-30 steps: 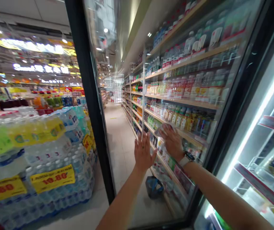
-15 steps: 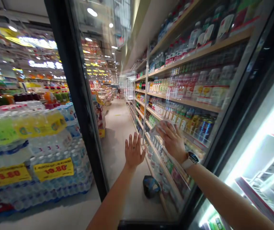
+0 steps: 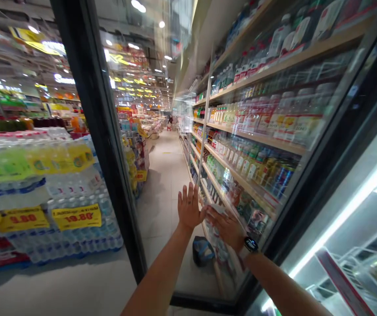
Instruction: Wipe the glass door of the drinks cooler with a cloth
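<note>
My left hand (image 3: 189, 210) lies with its palm against the glass door (image 3: 162, 188), fingers stretched out and holding nothing. Just to its right, my right hand (image 3: 226, 229) presses a pale cloth (image 3: 215, 207) to the same pane. Most of the cloth is hidden under the palm and fingers. A watch (image 3: 251, 244) sits on my right wrist. The black door frame (image 3: 104, 145) slants down the left side, and its lower rail (image 3: 204, 303) runs below my hands.
Lit cooler shelves with a price rail (image 3: 343, 281) stand at the right. Through or in the glass appear drink shelves (image 3: 257, 138) and a dark bag-like object (image 3: 203, 251) near the floor. Stacked bottle packs (image 3: 76, 193) with yellow price signs stand left. A distant person (image 3: 170, 122) is in the aisle.
My right hand has slid down and left across the glass with the cloth, coming close beside my left hand. My left hand stays spread on the pane. The view has shifted slightly.
</note>
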A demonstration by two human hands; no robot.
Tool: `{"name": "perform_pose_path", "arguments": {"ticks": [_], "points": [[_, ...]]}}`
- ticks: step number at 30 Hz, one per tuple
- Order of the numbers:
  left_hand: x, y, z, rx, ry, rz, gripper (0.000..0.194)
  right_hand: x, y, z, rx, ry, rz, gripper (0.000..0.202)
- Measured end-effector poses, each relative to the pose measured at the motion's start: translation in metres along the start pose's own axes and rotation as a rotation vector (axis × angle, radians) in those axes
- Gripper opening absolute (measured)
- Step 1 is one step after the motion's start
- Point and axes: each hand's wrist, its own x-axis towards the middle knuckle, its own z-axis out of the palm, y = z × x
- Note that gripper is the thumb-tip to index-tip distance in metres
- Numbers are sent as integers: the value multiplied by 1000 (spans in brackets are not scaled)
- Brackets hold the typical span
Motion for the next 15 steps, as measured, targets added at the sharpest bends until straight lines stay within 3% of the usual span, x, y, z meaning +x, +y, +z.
{"name": "perform_pose_path", "arguments": {"ticks": [4, 9, 12, 15], "points": [[-3, -1, 4, 48, -19, -15, 67, 23, 36, -34, -24, -10, -16, 55], [-3, -1, 5, 0, -9, -30, 68, 60, 92, -75, -95, 200, 312, 68], [4, 8, 0, 10, 27, -56, 70, 56, 94, -70, -100, 262, 348, 67], [10, 29, -3, -12, 21, -78, 70, 29, 71, -46, -94, 223, 359, 61]]}}
